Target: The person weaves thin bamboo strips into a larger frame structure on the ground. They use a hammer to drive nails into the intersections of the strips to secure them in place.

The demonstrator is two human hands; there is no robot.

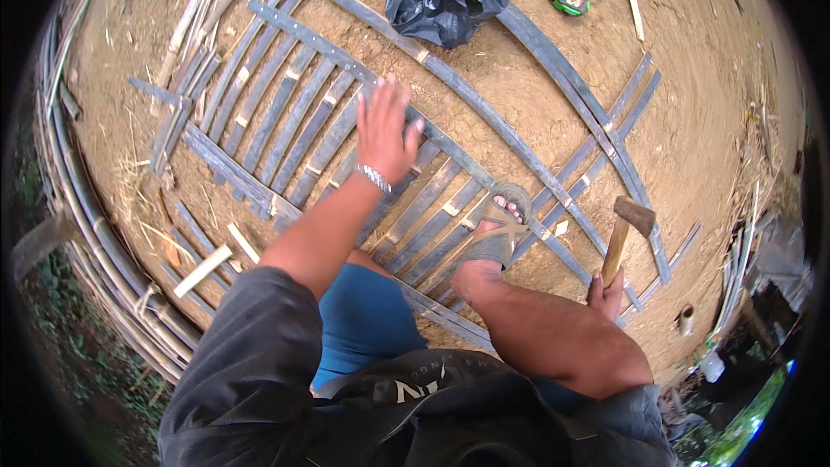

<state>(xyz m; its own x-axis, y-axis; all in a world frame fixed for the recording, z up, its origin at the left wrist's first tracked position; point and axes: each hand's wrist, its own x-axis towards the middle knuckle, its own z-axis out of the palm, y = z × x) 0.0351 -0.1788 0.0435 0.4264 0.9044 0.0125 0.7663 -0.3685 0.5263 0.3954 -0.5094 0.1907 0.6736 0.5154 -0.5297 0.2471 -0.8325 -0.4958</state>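
Note:
My left hand (386,134) lies with its fingers stretched out over the long dark rail (324,47) of a slatted bamboo frame. Dark slats (294,117) run from that rail to a second rail on the near side. My right hand (605,296) is wrapped round the wooden handle of a hatchet (616,246), its rusty head raised at the frame's right side. One sandalled foot (497,229) stands on the slats between my hands.
A black plastic bag (445,0) and a green-black tape measure (571,2) lie at the far side. Long strips (571,86) cross on the right. Bamboo poles (104,251) line the left edge, beside loose offcuts (203,271). Clutter (778,268) sits at the right edge.

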